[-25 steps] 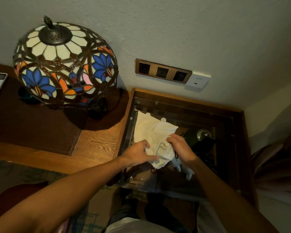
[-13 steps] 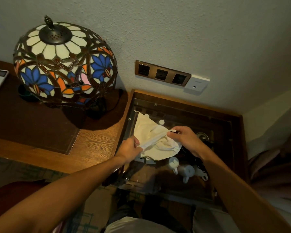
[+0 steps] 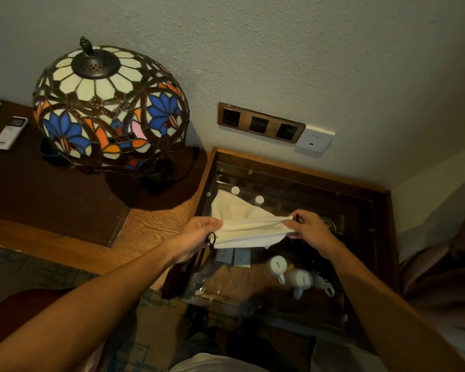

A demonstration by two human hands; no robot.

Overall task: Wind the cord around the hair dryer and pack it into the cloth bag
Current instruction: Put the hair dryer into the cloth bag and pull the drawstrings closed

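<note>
The cloth bag (image 3: 242, 224) is held above the glass-topped worktop (image 3: 279, 291), stretched taut between both hands. The left hand (image 3: 199, 234) pinches the bag's rim at the 9 o'clock end, fingers curled round the fabric; a dark drawstring (image 3: 212, 237) hangs just beside this grip. The right hand (image 3: 310, 228) pinches the rim at the 3 o'clock end between thumb and fingertips. The rear of the bag drapes toward 11 o'clock and rests on the glass. The hair dryer (image 3: 330, 224) is mostly hidden behind the right hand at 3 o'clock; only a round dark part shows. Black cord (image 3: 324, 269) lies near 5 o'clock of the bag. White mugs (image 3: 293, 275) show beneath the glass. A stained-glass lamp (image 3: 110, 108) stands at 10 o'clock.
</note>
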